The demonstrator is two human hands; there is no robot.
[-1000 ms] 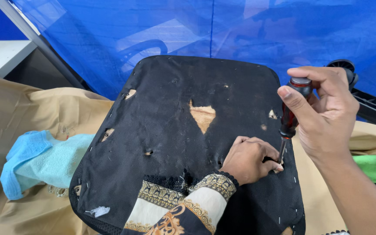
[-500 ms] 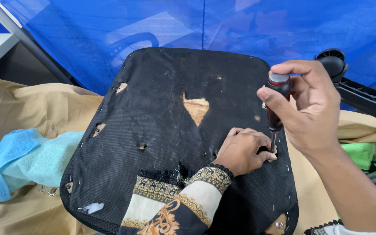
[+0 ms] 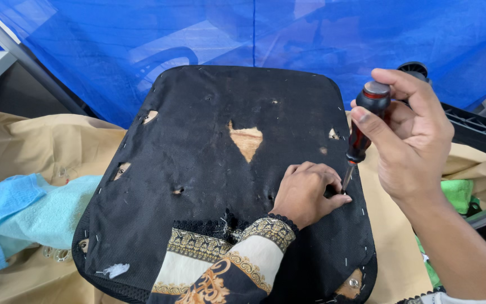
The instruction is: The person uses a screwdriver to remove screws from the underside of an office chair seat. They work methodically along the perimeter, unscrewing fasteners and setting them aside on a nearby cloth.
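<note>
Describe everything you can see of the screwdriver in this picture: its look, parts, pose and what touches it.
The screwdriver has a dark red, see-through handle with a grey cap and a thin metal shaft. It stands nearly upright, leaning slightly, tip down near the right edge of the black fabric panel. The right hand wraps its handle, thumb near the cap. The left hand rests on the fabric, its fingers pinched beside the tip.

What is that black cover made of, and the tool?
The black cover looks like thin matte non-woven fabric: fine dimpled texture, torn holes, staples along its edge. The screwdriver in the right hand seems to have a glossy red-and-black plastic handle and a shiny metal shaft.
</note>
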